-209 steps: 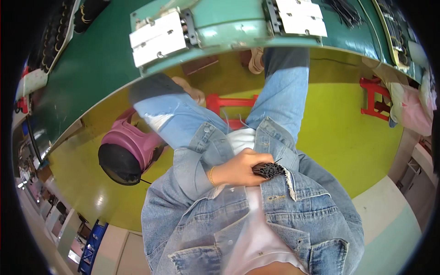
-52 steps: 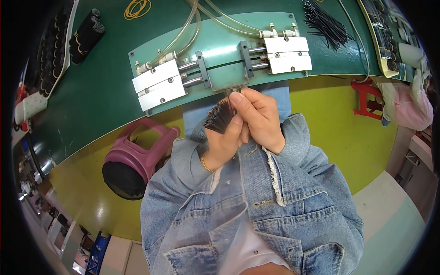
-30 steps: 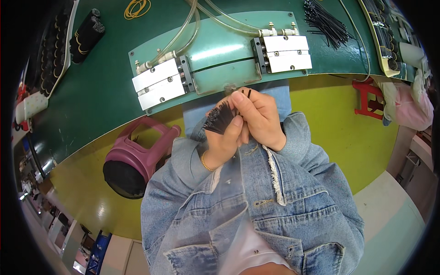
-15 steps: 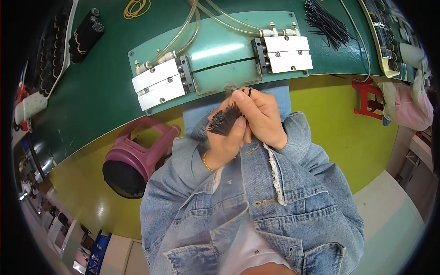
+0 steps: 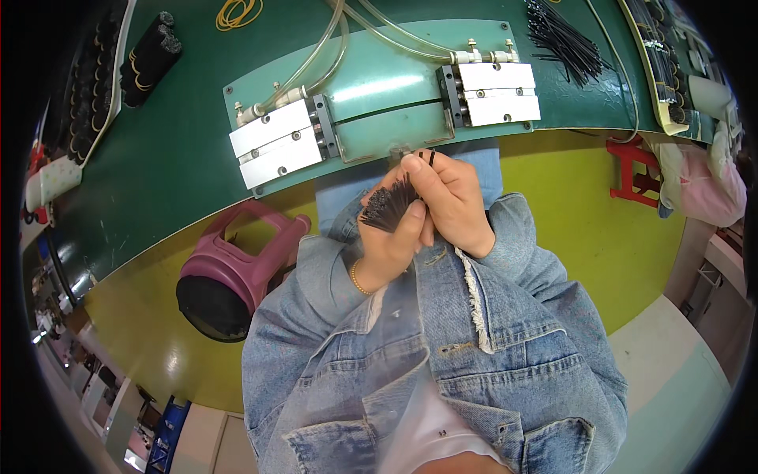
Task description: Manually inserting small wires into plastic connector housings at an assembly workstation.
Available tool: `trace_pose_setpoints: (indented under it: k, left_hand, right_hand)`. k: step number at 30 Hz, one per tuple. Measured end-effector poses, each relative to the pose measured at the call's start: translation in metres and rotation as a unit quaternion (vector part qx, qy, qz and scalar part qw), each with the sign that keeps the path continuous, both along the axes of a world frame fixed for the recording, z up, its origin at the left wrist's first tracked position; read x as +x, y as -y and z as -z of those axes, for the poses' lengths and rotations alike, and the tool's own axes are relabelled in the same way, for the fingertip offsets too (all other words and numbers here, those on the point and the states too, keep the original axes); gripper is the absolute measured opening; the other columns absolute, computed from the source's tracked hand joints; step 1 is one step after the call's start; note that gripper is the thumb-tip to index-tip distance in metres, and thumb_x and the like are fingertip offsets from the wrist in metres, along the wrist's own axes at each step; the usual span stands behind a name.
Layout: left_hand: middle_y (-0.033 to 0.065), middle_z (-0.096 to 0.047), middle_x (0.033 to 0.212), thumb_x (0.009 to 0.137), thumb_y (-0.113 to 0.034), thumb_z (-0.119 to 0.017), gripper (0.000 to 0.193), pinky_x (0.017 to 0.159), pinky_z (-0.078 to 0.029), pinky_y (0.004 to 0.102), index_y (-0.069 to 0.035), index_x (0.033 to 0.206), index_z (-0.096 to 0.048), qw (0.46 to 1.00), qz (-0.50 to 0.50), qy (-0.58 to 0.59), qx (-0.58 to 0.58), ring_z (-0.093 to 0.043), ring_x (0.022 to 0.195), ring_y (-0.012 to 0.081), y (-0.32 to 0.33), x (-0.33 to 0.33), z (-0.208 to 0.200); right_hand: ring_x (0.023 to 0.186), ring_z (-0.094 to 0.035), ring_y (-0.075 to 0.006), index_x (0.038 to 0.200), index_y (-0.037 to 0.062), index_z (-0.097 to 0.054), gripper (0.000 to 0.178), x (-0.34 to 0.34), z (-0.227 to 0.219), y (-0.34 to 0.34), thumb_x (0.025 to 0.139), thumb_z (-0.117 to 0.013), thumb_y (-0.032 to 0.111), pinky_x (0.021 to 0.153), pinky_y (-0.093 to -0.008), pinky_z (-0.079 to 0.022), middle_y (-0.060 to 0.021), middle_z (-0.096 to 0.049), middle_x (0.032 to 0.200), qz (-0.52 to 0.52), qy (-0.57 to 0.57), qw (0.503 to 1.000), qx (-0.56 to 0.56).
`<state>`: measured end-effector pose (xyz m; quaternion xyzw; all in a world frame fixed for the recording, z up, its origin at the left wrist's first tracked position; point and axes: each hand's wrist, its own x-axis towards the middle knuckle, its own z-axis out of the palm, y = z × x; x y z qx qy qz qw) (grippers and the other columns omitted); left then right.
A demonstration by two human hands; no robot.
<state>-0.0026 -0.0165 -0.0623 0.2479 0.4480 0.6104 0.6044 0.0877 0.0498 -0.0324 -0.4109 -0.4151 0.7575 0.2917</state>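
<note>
My left hand (image 5: pixel 392 246) is closed around a bundle of thin black tube-like pieces (image 5: pixel 387 207), whose cut ends fan out toward the left. Pressed up beside it, my right hand (image 5: pixel 456 201) has its thumb and fingers pinched together, with short ends of thin black pieces (image 5: pixel 426 157) showing between the fingers. Their far ends are hidden by the hands. Both hands meet just before the near edge of a green fixture plate (image 5: pixel 379 75). Two silver clamp blocks stand on that plate, the left block (image 5: pixel 276 144) and the right block (image 5: pixel 497 93).
Clear hoses (image 5: pixel 328 47) run to the blocks. A loose heap of black pieces (image 5: pixel 564 39) lies at the back right, tied black bundles (image 5: pixel 148 63) at the back left. Yellow rubber bands (image 5: pixel 238 13) lie at the back. A purple stool (image 5: pixel 245 257) and a red stool (image 5: pixel 632 170) stand below the table.
The view has shifted very slightly. Both hands keep nearly the same place and grip, and the bundle's ends have turned a little.
</note>
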Motion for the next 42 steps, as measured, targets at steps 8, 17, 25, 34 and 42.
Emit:
trace_pose_setpoints:
  k: [8, 17, 25, 34, 42]
  left_hand:
    - [0.0003, -0.051, 0.058, 0.087, -0.017, -0.052, 0.029, 0.039, -0.03, 0.0171, 0.005, 0.106, -0.049, 1.0, 0.012, 0.012, 0.01, -0.042, 0.044, 0.0035, -0.004, -0.001, -0.002]
    - [0.0013, -0.051, 0.057, 0.087, -0.018, -0.05, 0.029, 0.038, -0.028, 0.0171, 0.005, 0.105, -0.049, 0.999, -0.012, 0.043, 0.013, -0.041, 0.042, 0.0041, -0.009, -0.003, -0.011]
    - [0.005, -0.054, 0.064, 0.089, -0.014, -0.047, 0.029, 0.038, -0.029, 0.0172, 0.005, 0.11, -0.047, 0.998, 0.028, 0.045, 0.019, -0.042, 0.042, 0.0049, -0.005, -0.01, -0.01]
    - [0.0062, -0.054, 0.071, 0.087, -0.016, -0.045, 0.028, 0.035, -0.029, 0.0183, 0.004, 0.107, -0.047, 0.998, -0.046, -0.035, 0.037, -0.043, 0.044, 0.0066, -0.009, 0.002, -0.015]
    - [0.0054, -0.055, 0.08, 0.089, -0.013, -0.046, 0.027, 0.037, -0.029, 0.0164, 0.003, 0.111, -0.046, 0.997, -0.074, -0.01, 0.031, -0.044, 0.049, 0.0048, -0.01, 0.006, -0.02]
  right_hand:
    - [0.034, -0.044, -0.0064, 0.081, -0.004, -0.056, 0.034, 0.0, 0.0, -0.001, 0.094, -0.039, 0.022, 0.031, -0.0173, -0.033, -0.0093, -0.061, 0.067, -0.004, -0.006, 1.0, -0.006]
    - [0.036, -0.048, -0.0058, 0.082, -0.001, -0.054, 0.025, -0.004, 0.007, 0.01, 0.092, -0.046, 0.02, 0.031, -0.0184, -0.036, -0.0034, -0.055, 0.06, 0.077, -0.021, 0.992, 0.095]
    - [0.039, -0.051, -0.0059, 0.089, -0.0039, -0.056, 0.022, 0.005, -0.004, 0.01, 0.092, -0.047, 0.016, 0.032, -0.0191, -0.038, -0.0047, -0.058, 0.064, 0.021, 0.004, 0.995, 0.096]
    - [0.04, -0.05, -0.0064, 0.094, -0.0041, -0.059, 0.028, 0.001, -0.008, 0.009, 0.093, -0.045, 0.02, 0.033, -0.0191, -0.038, -0.0054, -0.06, 0.068, 0.037, 0.03, 0.992, 0.117]
    - [0.041, -0.051, -0.0061, 0.095, -0.0039, -0.059, 0.028, 0.001, -0.005, 0.012, 0.093, -0.045, 0.019, 0.034, -0.0191, -0.039, -0.0049, -0.061, 0.069, 0.066, -0.024, 0.997, 0.013]
